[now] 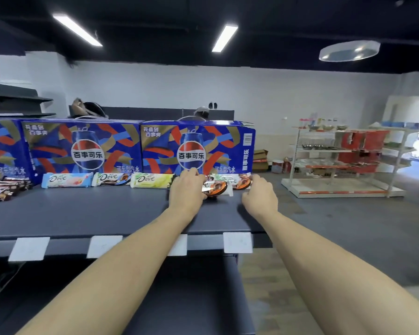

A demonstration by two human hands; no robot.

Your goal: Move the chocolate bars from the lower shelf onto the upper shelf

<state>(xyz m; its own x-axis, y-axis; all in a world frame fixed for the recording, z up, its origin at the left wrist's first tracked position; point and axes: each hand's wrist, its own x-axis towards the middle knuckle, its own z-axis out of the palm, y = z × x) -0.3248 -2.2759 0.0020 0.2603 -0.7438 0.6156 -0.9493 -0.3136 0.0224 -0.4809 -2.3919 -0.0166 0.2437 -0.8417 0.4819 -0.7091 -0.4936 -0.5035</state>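
Dark ceiling panels with strip lights hang over a shop floor, and a white rack [344, 160] of goods stands far right. Nearer, the dark grey upper shelf [94, 213] carries blue Pepsi cartons [82, 148] along its far side. In front of them lies a row of Dove chocolate bars: a pale blue one [67, 180], a dark-and-white one [111, 179] and a yellow-green one [151, 180], with darker bars [5, 188] piled at far left. At the right end of the row, the left hand [185, 192] rests with curled fingers on an orange-brown Dove bar [215, 188], and the right hand [259, 195] pinches the right end of another orange-brown bar [240, 182] just behind it. Below, near the camera, the lower shelf [191, 298] shows dark and bare between the forearms.
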